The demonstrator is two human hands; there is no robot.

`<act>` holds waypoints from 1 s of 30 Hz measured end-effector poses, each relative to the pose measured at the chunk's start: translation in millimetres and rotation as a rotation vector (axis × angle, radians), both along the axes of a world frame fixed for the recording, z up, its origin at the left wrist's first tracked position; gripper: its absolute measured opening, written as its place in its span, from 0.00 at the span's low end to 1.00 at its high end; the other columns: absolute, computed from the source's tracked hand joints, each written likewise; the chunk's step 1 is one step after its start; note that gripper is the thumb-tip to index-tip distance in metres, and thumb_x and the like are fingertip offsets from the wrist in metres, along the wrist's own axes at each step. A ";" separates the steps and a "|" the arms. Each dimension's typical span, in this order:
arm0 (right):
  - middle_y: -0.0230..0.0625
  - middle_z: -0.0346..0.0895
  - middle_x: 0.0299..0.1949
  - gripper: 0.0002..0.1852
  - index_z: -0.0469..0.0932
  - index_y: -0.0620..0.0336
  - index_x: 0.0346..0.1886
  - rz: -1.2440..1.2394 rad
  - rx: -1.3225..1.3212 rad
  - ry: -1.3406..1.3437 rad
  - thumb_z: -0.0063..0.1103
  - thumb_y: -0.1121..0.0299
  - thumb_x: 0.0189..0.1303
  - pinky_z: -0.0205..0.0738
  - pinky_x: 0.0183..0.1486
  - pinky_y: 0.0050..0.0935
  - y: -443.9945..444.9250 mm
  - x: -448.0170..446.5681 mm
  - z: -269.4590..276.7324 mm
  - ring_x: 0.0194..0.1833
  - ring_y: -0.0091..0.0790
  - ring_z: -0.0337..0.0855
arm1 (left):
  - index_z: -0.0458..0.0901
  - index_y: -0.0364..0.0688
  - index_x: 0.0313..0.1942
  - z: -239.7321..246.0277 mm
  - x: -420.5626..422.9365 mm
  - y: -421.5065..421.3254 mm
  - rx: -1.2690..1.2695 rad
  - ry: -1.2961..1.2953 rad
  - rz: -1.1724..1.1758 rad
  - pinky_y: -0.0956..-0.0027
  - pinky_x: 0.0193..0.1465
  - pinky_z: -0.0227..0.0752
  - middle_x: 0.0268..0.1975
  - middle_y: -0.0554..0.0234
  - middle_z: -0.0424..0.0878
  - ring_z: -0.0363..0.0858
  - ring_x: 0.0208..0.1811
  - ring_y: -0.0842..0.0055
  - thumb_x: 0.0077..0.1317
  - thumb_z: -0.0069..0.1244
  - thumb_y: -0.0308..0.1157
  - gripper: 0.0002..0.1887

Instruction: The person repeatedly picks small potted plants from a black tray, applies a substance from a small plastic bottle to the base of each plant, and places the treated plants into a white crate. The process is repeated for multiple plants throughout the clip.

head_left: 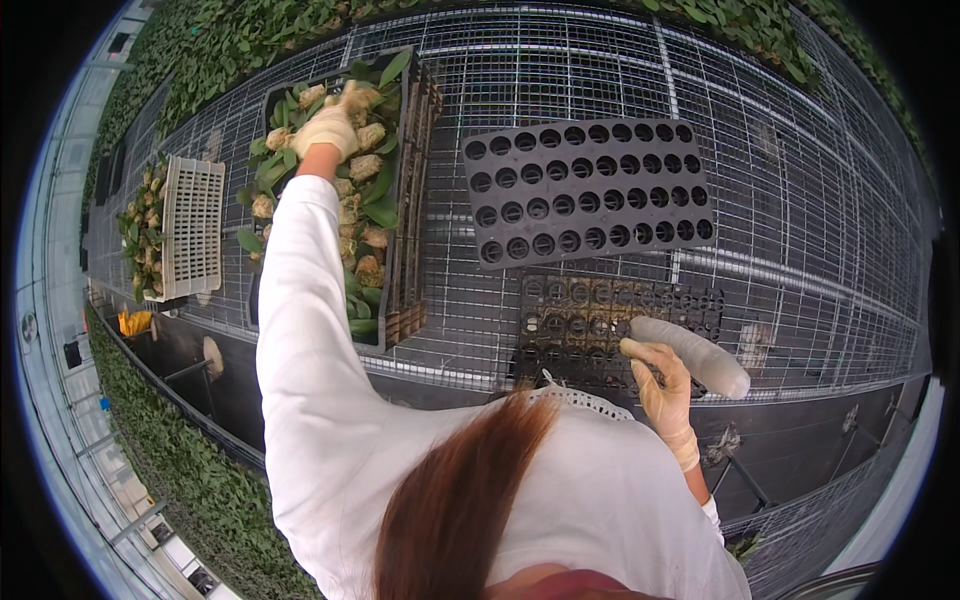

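Observation:
My left hand (330, 127), in a pale thin glove, reaches into a black plastic crate (405, 187) at the left. Young broad-leaved plants (366, 166) lie in it, their root plugs wrapped in light brown fibre. The fingers are among the plants; whether they grip one cannot be told. My right hand (664, 386), gloved too, is close to my body with its fingers bent and apart, nothing visible between them. Beside its fingertips lies a whitish translucent cylinder (690, 356), across a dirty dark cell tray (574, 315). Beyond it lies a black cell tray (592, 191) with round holes.
A wire-mesh bench (787, 195) carries these things. A white slatted basket (193, 229) stands at the far left, with more plants (146, 229) alongside it. Dense green plants (225, 52) grow along the back. A yellow object (135, 323) shows near the left edge.

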State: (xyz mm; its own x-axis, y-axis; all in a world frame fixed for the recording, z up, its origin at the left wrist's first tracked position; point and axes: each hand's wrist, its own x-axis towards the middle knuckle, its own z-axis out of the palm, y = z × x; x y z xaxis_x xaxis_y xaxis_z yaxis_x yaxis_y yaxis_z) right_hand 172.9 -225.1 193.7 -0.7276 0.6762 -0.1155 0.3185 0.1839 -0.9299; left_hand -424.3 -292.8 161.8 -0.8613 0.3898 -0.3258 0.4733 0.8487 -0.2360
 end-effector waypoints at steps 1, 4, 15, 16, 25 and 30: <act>0.39 0.86 0.47 0.14 0.86 0.62 0.53 0.016 0.008 -0.016 0.65 0.78 0.64 0.73 0.58 0.34 -0.6 1.3 -1.6 0.50 0.38 0.82 | 0.34 0.79 0.79 2.7 -10.8 -7.9 0.026 0.037 0.034 0.54 0.70 0.73 0.82 0.66 0.54 0.74 0.71 0.62 0.66 0.56 0.25 0.56; 0.39 0.86 0.48 0.14 0.86 0.62 0.53 0.041 0.008 -0.012 0.64 0.78 0.64 0.73 0.59 0.34 0.2 -0.5 -5.5 0.51 0.39 0.82 | 0.38 0.77 0.80 -3.3 -32.2 -18.1 0.062 0.104 0.039 0.55 0.71 0.71 0.82 0.66 0.55 0.69 0.75 0.63 0.66 0.56 0.26 0.54; 0.42 0.85 0.49 0.15 0.85 0.61 0.55 0.087 -0.043 -0.072 0.63 0.78 0.65 0.75 0.59 0.34 1.3 8.2 -17.8 0.52 0.40 0.82 | 0.54 0.64 0.79 -35.0 40.1 -39.2 -0.368 0.224 -0.688 0.42 0.82 0.36 0.84 0.67 0.42 0.42 0.84 0.61 0.62 0.59 0.38 0.46; 0.41 0.85 0.48 0.17 0.84 0.57 0.57 0.120 -0.095 -0.098 0.65 0.76 0.65 0.74 0.59 0.36 -0.9 13.2 -23.7 0.51 0.42 0.82 | 0.52 0.68 0.79 -34.8 36.3 -37.3 -0.282 0.111 -0.463 0.41 0.82 0.37 0.85 0.69 0.37 0.38 0.85 0.62 0.65 0.58 0.41 0.45; 0.48 0.85 0.48 0.20 0.81 0.61 0.61 0.108 -0.501 -0.299 0.67 0.70 0.66 0.80 0.54 0.36 -22.8 104.0 -97.8 0.46 0.42 0.87 | 0.50 0.55 0.80 -79.6 -6.1 -3.7 -0.275 -0.164 -0.591 0.43 0.80 0.51 0.85 0.58 0.31 0.40 0.83 0.42 0.70 0.40 0.28 0.38; 0.46 0.87 0.45 0.20 0.80 0.65 0.60 -0.049 -0.303 -0.413 0.66 0.70 0.67 0.81 0.50 0.33 -32.9 125.6 -121.1 0.44 0.38 0.88 | 0.81 0.44 0.62 -57.4 62.5 10.3 0.804 0.137 -0.405 0.63 0.74 0.69 0.65 0.51 0.81 0.78 0.67 0.62 0.68 0.55 0.29 0.22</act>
State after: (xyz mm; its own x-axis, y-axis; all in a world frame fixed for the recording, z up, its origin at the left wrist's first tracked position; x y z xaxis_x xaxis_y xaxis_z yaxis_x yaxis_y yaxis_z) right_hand 298.4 -258.1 72.6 -0.5481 0.5999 -0.5828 0.6720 -0.0990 -0.7339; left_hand -361.9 -282.5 104.4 -0.6204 0.7364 0.2700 0.7823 0.5566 0.2796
